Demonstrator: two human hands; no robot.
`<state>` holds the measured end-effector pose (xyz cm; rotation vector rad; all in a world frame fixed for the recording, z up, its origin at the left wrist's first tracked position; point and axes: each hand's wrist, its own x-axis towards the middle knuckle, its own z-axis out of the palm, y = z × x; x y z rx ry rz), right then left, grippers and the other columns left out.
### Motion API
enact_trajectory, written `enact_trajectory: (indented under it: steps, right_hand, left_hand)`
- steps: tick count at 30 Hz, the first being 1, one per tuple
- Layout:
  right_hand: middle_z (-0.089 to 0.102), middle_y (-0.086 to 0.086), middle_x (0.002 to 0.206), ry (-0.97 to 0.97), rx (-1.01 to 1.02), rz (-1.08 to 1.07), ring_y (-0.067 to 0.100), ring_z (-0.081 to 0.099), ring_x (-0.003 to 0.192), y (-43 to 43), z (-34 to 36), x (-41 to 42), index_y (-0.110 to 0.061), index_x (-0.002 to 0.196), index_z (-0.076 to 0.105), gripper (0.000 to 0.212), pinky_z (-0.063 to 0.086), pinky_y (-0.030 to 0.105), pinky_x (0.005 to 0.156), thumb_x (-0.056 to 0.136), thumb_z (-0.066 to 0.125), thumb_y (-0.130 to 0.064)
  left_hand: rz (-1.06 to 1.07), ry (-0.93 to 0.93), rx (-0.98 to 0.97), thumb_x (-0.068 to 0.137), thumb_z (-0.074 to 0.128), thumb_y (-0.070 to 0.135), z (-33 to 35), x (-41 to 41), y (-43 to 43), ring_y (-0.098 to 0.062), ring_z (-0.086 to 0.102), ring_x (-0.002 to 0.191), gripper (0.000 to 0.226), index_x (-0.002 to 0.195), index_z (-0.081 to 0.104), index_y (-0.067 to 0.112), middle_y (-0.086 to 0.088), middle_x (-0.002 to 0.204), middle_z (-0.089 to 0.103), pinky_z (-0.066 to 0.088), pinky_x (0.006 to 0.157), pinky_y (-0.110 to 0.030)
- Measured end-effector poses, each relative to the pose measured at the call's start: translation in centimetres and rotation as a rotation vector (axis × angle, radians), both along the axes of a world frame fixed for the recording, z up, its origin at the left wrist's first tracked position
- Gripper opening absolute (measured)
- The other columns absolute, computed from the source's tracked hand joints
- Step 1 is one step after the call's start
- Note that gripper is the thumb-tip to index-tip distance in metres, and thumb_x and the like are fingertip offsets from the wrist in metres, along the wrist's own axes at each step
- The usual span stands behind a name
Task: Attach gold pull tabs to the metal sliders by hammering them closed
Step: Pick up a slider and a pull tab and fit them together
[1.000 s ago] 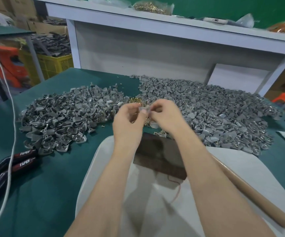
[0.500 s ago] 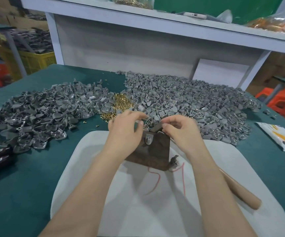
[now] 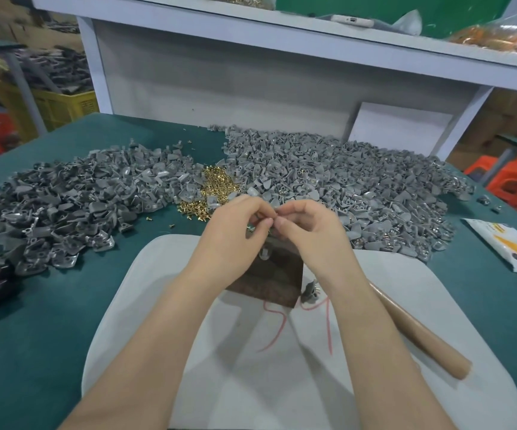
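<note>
Head view: two slider heaps, one gold-tab pile.

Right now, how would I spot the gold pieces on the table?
On the green table lie a left grey heap and a right grey heap of sliders. Between them sits the small gold heap, brassy and shiny against their dull grey.

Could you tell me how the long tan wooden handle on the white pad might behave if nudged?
The long tan wooden handle looks round, so it would probably roll, though the white pad may slow it. It seems stiff. Its far end is hidden, so balance is unclear.
</note>
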<state>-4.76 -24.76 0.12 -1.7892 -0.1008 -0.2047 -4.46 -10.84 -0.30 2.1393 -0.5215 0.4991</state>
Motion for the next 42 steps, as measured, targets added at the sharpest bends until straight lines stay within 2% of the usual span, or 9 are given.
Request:
enact_trajectory:
  steps: [9,13,18,21,23,29,36,39,42]
  right_hand:
    - [0.069,0.004,0.068,0.132,0.396,0.111,0.011,0.064,0.062,0.2,0.0,-0.2,-0.003,0.086,0.065,0.009,0.058,0.026,0.070,0.088,0.058,0.002]
    - [0.068,0.006,0.068,0.147,0.456,0.134,0.012,0.063,0.061,0.4,0.1,-0.4,-0.004,0.085,0.066,0.010,0.056,0.031,0.076,0.088,0.057,0.001]
    - [0.066,0.006,0.072,-0.014,0.033,-0.016,0.019,0.062,0.073,-0.2,0.1,-0.2,-0.016,0.076,0.065,0.018,0.054,0.042,0.082,0.088,0.061,-0.003]
    - [0.066,-0.008,0.076,-0.053,-0.325,-0.033,0.012,0.061,0.075,-0.7,-0.1,-0.2,-0.028,0.070,0.063,0.023,0.051,0.032,0.078,0.085,0.067,-0.011]
    - [0.064,-0.011,0.079,-0.055,-0.427,0.003,0.008,0.060,0.076,-0.6,-0.3,-0.3,-0.032,0.069,0.062,0.024,0.046,0.022,0.076,0.084,0.068,-0.013]
    - [0.056,-0.013,0.081,-0.083,-0.562,0.022,-0.001,0.053,0.076,-0.6,-0.6,-0.3,-0.038,0.069,0.060,0.026,0.037,0.008,0.067,0.082,0.069,-0.017]
    - [0.054,-0.012,0.079,-0.126,-0.542,-0.004,-0.003,0.051,0.073,-0.2,-1.1,-0.2,-0.040,0.067,0.057,0.030,0.034,0.009,0.067,0.082,0.070,-0.017]
    - [0.049,-0.013,0.076,-0.151,-0.577,-0.016,-0.010,0.048,0.071,0.0,-1.2,-0.3,-0.034,0.069,0.060,0.023,0.033,0.006,0.064,0.083,0.069,-0.017]
    - [0.048,-0.013,0.079,-0.171,-0.646,-0.040,-0.004,0.048,0.071,0.2,-1.2,-0.5,-0.027,0.073,0.061,0.015,0.034,0.012,0.063,0.085,0.066,-0.019]
  left_hand:
    - [-0.010,-0.036,-0.081,0.085,0.060,0.003,0.1,-0.2,-0.3,-0.005,0.051,0.081,0.014,0.087,0.063,0.017,0.008,0.081,0.058,0.037,0.069,-0.006]
    - [-0.006,-0.019,-0.140,0.085,0.061,0.004,0.3,-0.2,-0.3,-0.007,0.053,0.080,0.016,0.087,0.062,0.020,0.005,0.083,0.060,0.038,0.070,-0.010]
    - [-0.009,0.069,-0.091,0.082,0.068,0.022,0.2,-0.1,0.2,-0.005,0.053,0.077,0.009,0.084,0.059,0.024,0.010,0.081,0.058,0.038,0.067,-0.007]
    - [0.010,0.215,0.111,0.068,0.072,0.049,-0.2,0.2,1.4,-0.001,0.047,0.067,0.028,0.076,0.056,0.028,0.012,0.075,0.051,0.036,0.060,-0.019]
    - [0.011,0.282,0.259,0.065,0.072,0.054,-0.3,0.1,1.5,-0.002,0.047,0.067,0.034,0.072,0.052,0.027,0.012,0.073,0.051,0.036,0.061,-0.026]
    - [-0.005,0.277,0.283,0.081,0.066,0.026,-0.4,0.5,1.3,-0.006,0.049,0.068,0.018,0.070,0.053,0.030,0.013,0.070,0.054,0.045,0.071,-0.027]
    - [-0.005,0.239,0.254,0.084,0.065,0.024,-0.8,0.8,1.4,-0.002,0.048,0.069,0.009,0.079,0.058,0.027,0.016,0.073,0.053,0.040,0.068,-0.022]
    - [-0.009,0.237,0.242,0.083,0.065,0.022,-0.9,0.9,1.4,-0.004,0.050,0.070,0.008,0.078,0.059,0.025,0.014,0.072,0.054,0.040,0.067,-0.021]
    - [-0.012,0.240,0.234,0.084,0.065,0.022,-0.9,0.8,1.3,-0.006,0.051,0.071,0.008,0.077,0.060,0.024,0.012,0.072,0.056,0.042,0.067,-0.023]
